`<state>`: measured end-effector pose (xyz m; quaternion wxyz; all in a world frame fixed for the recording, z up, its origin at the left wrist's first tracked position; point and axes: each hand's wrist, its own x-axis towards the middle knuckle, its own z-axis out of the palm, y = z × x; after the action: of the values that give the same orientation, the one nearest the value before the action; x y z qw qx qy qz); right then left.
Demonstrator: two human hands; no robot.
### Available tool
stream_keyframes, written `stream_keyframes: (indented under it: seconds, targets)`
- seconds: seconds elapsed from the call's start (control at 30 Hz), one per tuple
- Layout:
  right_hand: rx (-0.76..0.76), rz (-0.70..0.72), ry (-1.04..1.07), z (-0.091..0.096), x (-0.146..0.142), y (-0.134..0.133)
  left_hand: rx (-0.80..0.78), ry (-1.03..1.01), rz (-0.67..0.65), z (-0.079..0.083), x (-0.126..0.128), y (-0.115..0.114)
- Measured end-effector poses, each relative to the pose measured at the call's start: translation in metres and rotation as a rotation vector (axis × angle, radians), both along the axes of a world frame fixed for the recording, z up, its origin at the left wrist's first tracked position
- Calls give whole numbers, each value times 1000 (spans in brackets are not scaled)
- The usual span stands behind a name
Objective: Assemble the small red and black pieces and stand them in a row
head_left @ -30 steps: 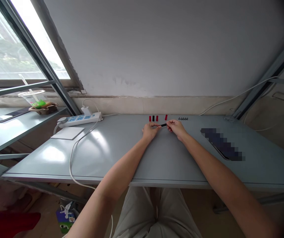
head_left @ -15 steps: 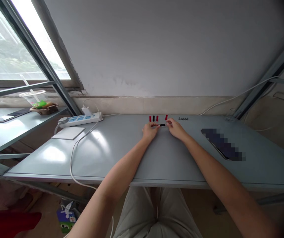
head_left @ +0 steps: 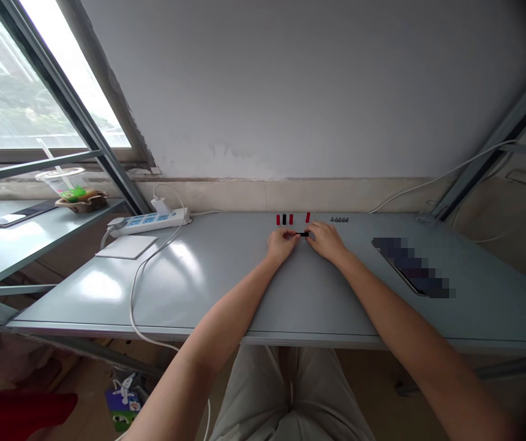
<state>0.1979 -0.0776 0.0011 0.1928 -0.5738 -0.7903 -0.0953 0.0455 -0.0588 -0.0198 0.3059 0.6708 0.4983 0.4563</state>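
"Where's the black rod?"
"Right of the power strip, left hand and right hand each narrowly pinching an end."
"How will it handle?"
"Probably light, stiff, slightly slippery; best held by its ends."

Living quarters, probably a dorm room, though the exact kind can't be confirmed. Grey desk stands within metal posts, bunk-frame style. Adjoining desktop carries a takeaway drink cup with straw. Also: window, scuffed painted wall, household power strip, red cloth low at left.
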Motion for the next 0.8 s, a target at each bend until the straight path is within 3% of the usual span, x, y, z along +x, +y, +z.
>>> stream_keyframes:
  seconds: [0.2, 0.43, 0.8]
  targets:
    - [-6, -22, 17, 1, 0, -1, 2, -127, -41, 0, 2, 0]
    - [-19, -64, 166, -8, 8, 6, -17, -133, -15, -1, -1, 2]
    - [-202, -178, 600, -5, 5, 25, 39, 122, 1, 5, -2, -4]
